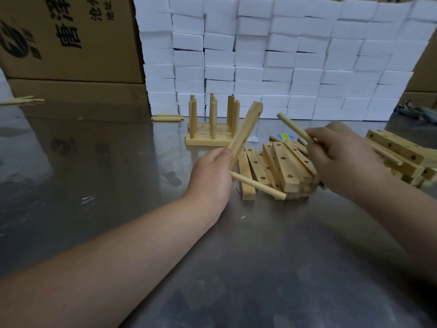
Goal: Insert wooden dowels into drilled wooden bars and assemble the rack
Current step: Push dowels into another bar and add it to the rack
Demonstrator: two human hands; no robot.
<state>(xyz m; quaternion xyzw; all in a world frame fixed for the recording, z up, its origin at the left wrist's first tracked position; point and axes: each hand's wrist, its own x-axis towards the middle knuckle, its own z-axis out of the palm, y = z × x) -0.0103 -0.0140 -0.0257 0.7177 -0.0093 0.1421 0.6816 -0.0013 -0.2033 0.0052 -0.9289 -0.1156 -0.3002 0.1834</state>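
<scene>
Far left: cardboard boxes at table edge, a few stray dowels beneath. Steel table bare and glossy across the left half; plenty of free room there and in front. Behind centre, wall of white foam blocks; two loose dowels at its foot. Finished rack upright just ahead of the foam, pegs standing. Left hand closed around a drilled bar, held tilted, top end near the rack's pegs; a dowel already seated in its lower hole, sticking out rightward over the pile of bars. Right hand pinching a second dowel between fingertips, tip aimed up-left toward the bar, not yet touching. Further right, another heap of drilled bars near the table's edge. Risks, as judged: dowel entering askew and jamming if bar tilt and dowel axis disagree; raised bar end swinging into the rack and tipping it; protruding dowel catching the pile and scattering bars. Tightest space between rack, pile and both hands.
</scene>
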